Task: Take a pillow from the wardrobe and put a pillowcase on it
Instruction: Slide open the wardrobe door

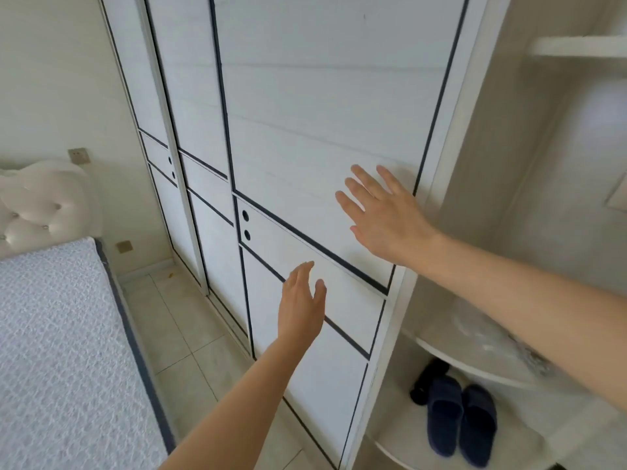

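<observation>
Pillow not visible (presumably behind the shut white sliding wardrobe door with dark trim lines [305, 113]); it should handle light, soft and squashy, so grab an edge or corner. Right hand [386, 215] is flat on the panel, fingers spread, holding nothing; left hand [300, 307] is loose and empty just below. The door blocks access, with no handle under the fingertips; dark blue slippers [461, 422] sit on the open side shelf, well below the right fingers.

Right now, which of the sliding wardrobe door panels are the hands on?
The nearest, rightmost door panel, the one overlapping the others in front. The right hand lies flat against its right edge and the left hand reaches its lower section; the two farther panels are untouched.
</observation>
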Tool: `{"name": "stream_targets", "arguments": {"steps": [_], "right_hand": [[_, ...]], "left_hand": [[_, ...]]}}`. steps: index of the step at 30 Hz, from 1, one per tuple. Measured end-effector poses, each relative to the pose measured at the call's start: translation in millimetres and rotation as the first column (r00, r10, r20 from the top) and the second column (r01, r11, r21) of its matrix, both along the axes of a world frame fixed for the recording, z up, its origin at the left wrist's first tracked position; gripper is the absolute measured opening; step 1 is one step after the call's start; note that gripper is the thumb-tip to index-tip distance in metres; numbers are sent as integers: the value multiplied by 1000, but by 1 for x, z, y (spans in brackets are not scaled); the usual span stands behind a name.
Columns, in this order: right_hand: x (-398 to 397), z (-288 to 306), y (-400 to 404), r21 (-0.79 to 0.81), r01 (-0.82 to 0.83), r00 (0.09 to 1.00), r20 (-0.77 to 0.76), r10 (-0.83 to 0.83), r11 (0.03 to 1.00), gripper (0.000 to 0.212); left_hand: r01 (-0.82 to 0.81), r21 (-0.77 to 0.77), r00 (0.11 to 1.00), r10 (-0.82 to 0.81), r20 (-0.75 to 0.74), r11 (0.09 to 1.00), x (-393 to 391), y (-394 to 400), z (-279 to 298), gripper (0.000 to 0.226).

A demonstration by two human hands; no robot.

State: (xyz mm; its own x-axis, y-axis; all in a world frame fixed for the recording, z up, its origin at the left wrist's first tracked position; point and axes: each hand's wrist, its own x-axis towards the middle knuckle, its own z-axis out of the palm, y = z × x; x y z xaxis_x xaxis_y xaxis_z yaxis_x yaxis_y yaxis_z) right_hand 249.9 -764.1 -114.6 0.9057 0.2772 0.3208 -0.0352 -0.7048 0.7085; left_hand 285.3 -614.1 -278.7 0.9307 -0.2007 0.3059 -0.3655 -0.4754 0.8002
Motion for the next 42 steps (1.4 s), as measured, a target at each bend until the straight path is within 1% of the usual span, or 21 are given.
{"name": "stream_targets", "arguments": {"steps": [3, 6, 8, 10, 13, 17, 22, 26, 34, 37, 40, 42], "right_hand": [[28, 5, -13, -114, 51, 999, -1, -51, 992, 59], [41, 5, -27, -128, 79, 997, 32, -76, 989, 60], [45, 3, -36, -203, 127, 991, 69, -115, 971, 64], [47, 0, -40, -291, 182, 983, 74, -168, 939, 70], [51, -4, -41, -359, 235, 972, 68, -226, 903, 76], [56, -5, -38, -378, 255, 967, 73, -246, 890, 80], [65, -6, -34, -374, 266, 964, 86, -252, 888, 84], [72, -7, -29, -337, 278, 961, 90, -263, 900, 85], [99, -16, -15, -268, 278, 959, 137, -250, 922, 90], [117, -18, -11, -258, 271, 960, 147, -239, 928, 89], [137, -18, -3, -248, 269, 960, 154, -236, 931, 86], [153, -19, 1, -254, 270, 958, 166, -233, 929, 86]], "left_hand": [[44, -120, 994, -55, -89, 992, 24, -31, 8, 54], [73, -292, 976, -128, -174, 954, 45, -61, 15, 60], [83, -384, 965, -171, -199, 919, 55, -77, 18, 64], [100, -441, 960, -203, -194, 892, 62, -93, 18, 68], [85, -436, 965, -184, -189, 896, 70, -115, 15, 67], [24, -418, 986, -92, -142, 908, 80, -132, 10, 59], [-8, -402, 994, -37, -105, 915, 91, -137, 7, 57], [-40, -406, 995, -2, -102, 913, 98, -137, 5, 57], [-43, -397, 996, 9, -87, 917, 129, -125, -1, 62], [-33, -365, 999, 20, -38, 930, 154, -113, -2, 62], [-2, -348, 1000, -8, -27, 938, 177, -102, -4, 62], [8, -358, 999, -26, -44, 934, 192, -96, -5, 63]]}}
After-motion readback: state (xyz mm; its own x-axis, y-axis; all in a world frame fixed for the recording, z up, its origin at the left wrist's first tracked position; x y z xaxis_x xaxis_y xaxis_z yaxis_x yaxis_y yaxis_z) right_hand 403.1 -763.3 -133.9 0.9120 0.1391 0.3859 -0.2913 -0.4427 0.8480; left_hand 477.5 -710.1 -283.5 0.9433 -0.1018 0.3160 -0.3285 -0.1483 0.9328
